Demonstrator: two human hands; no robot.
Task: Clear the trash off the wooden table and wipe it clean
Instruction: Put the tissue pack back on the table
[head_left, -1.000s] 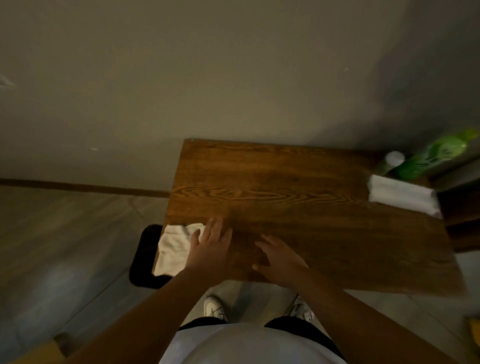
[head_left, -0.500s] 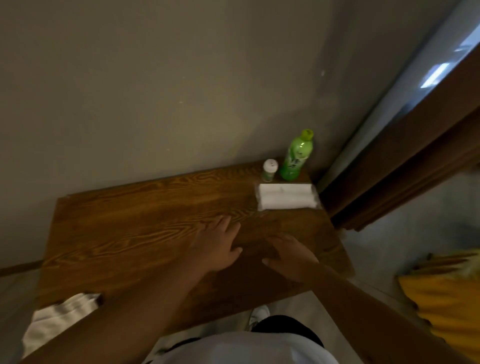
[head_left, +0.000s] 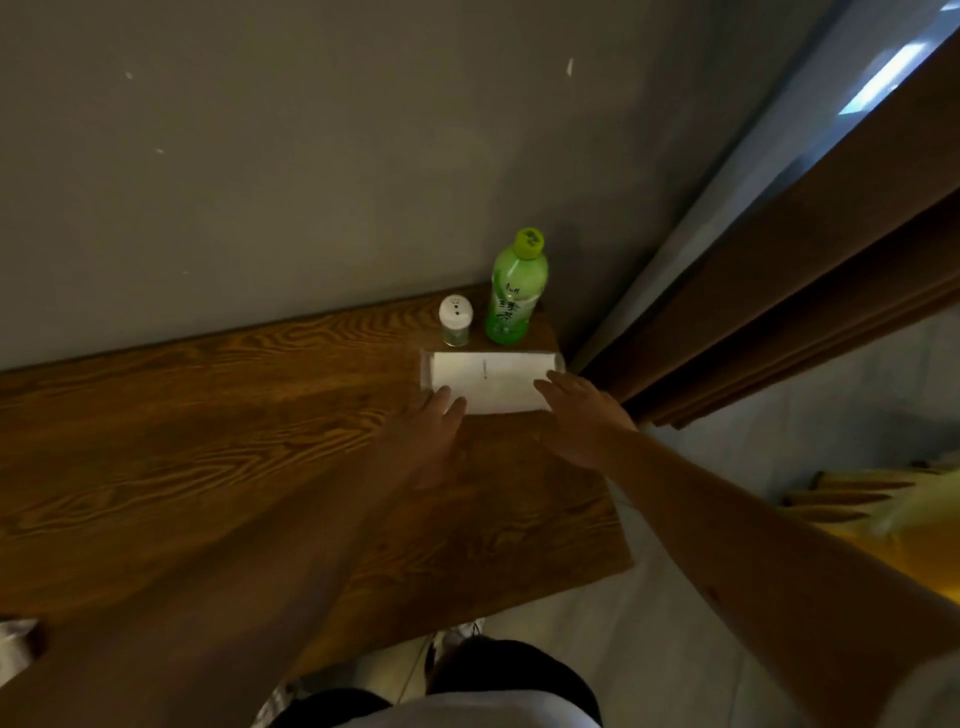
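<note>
The wooden table stands against a grey wall. At its far right corner lies a white tissue pack in clear wrap. Behind it stand a green bottle and a small white-capped shaker. My left hand reaches over the table with fingers apart, its fingertips at the pack's near left edge. My right hand is spread open at the pack's right end, fingertips touching its near right corner. Neither hand holds anything. A white cloth shows at the table's near left edge, mostly cut off.
A brown door frame runs diagonally just right of the table corner. Something yellow lies on the pale floor at the right. My shoes and dark shorts show below the table's near edge.
My left hand has left the white cloth at the left end. The view has swung right and both hands have moved across the table to the tissue pack.
</note>
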